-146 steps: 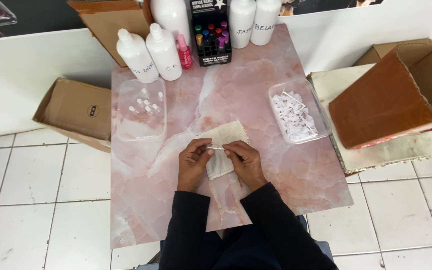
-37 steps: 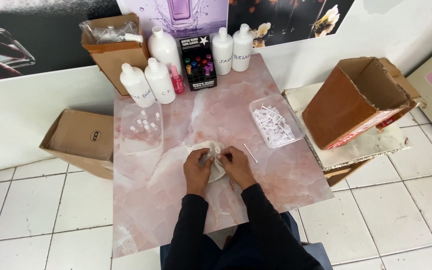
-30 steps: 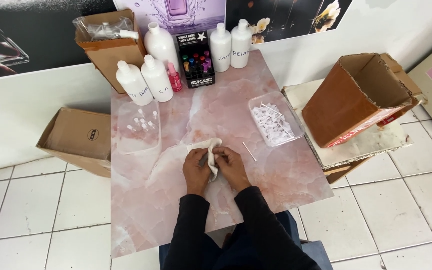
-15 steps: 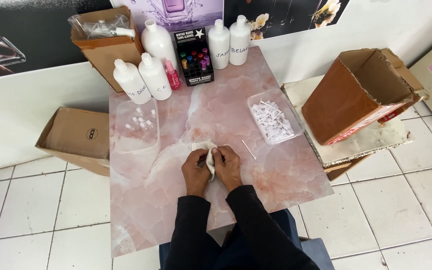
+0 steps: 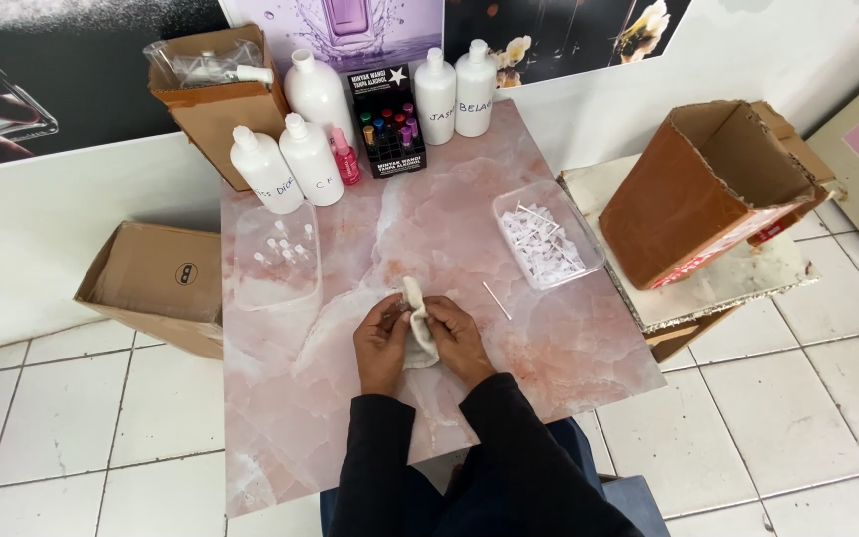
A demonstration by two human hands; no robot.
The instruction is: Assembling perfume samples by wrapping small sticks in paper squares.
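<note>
Here both hands meet over the middle of the pink marbled surface (image 5: pixel 569 358), closed on a small pale cloth (image 5: pixel 418 333) that stands bunched up between them. The left hand (image 5: pixel 382 343) pinches the cloth's left side, and something thin seems to poke out by its fingertips, too small to identify. The right hand (image 5: pixel 457 338) grips the right side, fingers curled in, knuckles up. The cloth looks soft, light and floppy, so it probably needs a pinch at a fold or edge and will sag where unsupported. Both forearms, in dark sleeves, angle inward from the body, wrists low near the surface. A thin white stick (image 5: pixel 496 299) lies just right of the hands, and a clear tray of white sticks (image 5: pixel 547 237) sits beyond it
</note>
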